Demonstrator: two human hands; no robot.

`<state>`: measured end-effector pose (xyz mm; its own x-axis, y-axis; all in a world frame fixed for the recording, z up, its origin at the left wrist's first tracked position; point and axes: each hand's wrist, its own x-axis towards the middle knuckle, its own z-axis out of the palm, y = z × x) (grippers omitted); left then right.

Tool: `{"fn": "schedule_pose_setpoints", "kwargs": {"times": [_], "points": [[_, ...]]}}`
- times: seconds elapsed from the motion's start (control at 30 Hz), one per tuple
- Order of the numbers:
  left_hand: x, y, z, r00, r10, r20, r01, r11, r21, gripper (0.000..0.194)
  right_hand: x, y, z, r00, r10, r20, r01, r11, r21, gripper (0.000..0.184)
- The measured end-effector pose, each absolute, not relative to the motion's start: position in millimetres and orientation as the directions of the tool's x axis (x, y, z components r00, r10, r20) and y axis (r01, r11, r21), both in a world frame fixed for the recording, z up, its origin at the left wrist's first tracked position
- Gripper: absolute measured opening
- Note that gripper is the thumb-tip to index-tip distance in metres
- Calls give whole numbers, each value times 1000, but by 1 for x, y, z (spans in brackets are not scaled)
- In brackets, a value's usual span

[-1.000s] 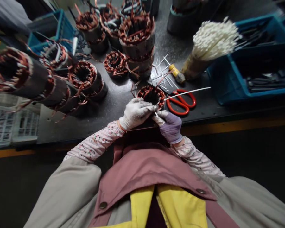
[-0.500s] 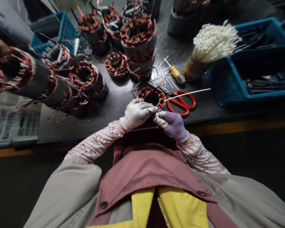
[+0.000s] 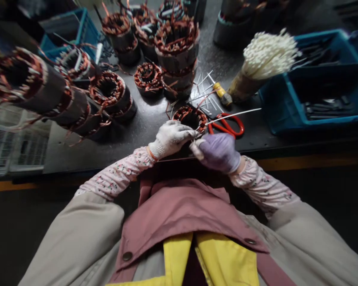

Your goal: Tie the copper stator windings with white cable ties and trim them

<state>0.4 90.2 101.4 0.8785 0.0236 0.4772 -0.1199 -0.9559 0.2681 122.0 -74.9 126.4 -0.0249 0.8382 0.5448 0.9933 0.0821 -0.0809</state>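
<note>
A worker's left hand, in a white knit glove, closes around the near rim of a copper-wound motor core at the edge of a dark workbench, as seen on my remote feed. The right hand, in a purple glove, sits just beside it, thumb and fingers pinched together at the rim; what they grip, I cannot tell. A white cable tie juts from the core over red-handled scissors. Just beyond lie loose tie offcuts and a yellow-handled screwdriver. A bundle of white cable ties stands to the right, beside a blue crate of dark metal parts. More copper-wound cores stand stacked ahead and lie on their sides to the left. Floral sleeves run back to a tan coat.
</note>
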Motion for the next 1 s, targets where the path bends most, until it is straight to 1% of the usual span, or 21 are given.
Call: {"fn": "schedule_pose_setpoints", "kwargs": {"times": [0.07,0.1,0.13,0.17,0.23,0.27,0.33,0.4,0.43,0.47,0.5,0.53,0.57,0.6,0.67,0.73,0.77,0.8,0.87,0.93,1.0], "points": [[0,92,105,874,72,480,-87,-950,301,29,123,-87,140,-165,802,574,969,241,-58,30],[-1,94,106,868,86,489,-81,-947,310,28,123,-92,146,-184,785,591,959,276,-68,28],[-1,95,107,862,79,501,-92,-947,309,27,122,-95,150,-150,778,610,956,271,-109,26],[-1,98,108,857,55,513,-118,-947,299,26,121,-93,154,-55,781,622,952,229,-204,25],[0,101,109,847,-41,529,-193,-953,235,23,118,-76,157,212,781,587,882,105,-459,29],[0,101,110,846,-85,526,-214,-958,189,23,116,-61,157,333,784,524,807,51,-589,32],[-1,99,115,865,-112,488,-191,-975,114,24,116,-28,157,488,812,319,598,-45,-800,40],[-3,95,124,903,-113,415,-149,-987,56,24,124,-4,157,530,836,141,422,-116,-899,39],[-6,94,129,920,-113,374,-133,-991,29,23,133,0,159,541,834,113,378,-120,-918,36],[-8,95,134,934,-113,340,-117,-993,-7,26,146,0,162,564,811,157,398,-100,-912,32],[-10,98,138,943,-108,316,-98,-994,-47,29,163,-4,166,587,764,268,492,-74,-867,28],[-12,103,141,949,-104,297,-81,-993,-88,33,183,-10,170,592,692,414,625,-69,-778,24],[-13,110,143,953,-113,281,-83,-990,-115,35,205,-17,176,598,599,532,730,-133,-671,23],[-13,119,144,955,-139,264,-110,-986,-123,35,227,-22,181,593,561,577,789,-261,-557,22],[-10,138,144,951,-232,206,-218,-972,-86,33,264,-26,188,648,510,565,753,-540,-376,26],[-5,152,141,940,-312,136,-310,-950,-35,28,286,-21,188,683,533,500,704,-663,-255,24],[-4,156,139,941,-318,113,-319,-948,-15,25,291,-18,186,684,553,477,702,-677,-221,24],[-4,157,137,947,-303,101,-306,-952,6,25,291,-15,183,677,567,469,709,-675,-207,23],[-6,155,130,965,-231,123,-240,-968,71,32,287,-15,178,668,552,498,714,-664,-222,28],[-12,148,124,974,-144,176,-173,-971,167,40,281,-20,180,655,511,557,728,-624,-284,38],[-19,143,119,975,-87,206,-140,-957,255,41,281,-27,186,646,507,571,755,-538,-375,47]]}}
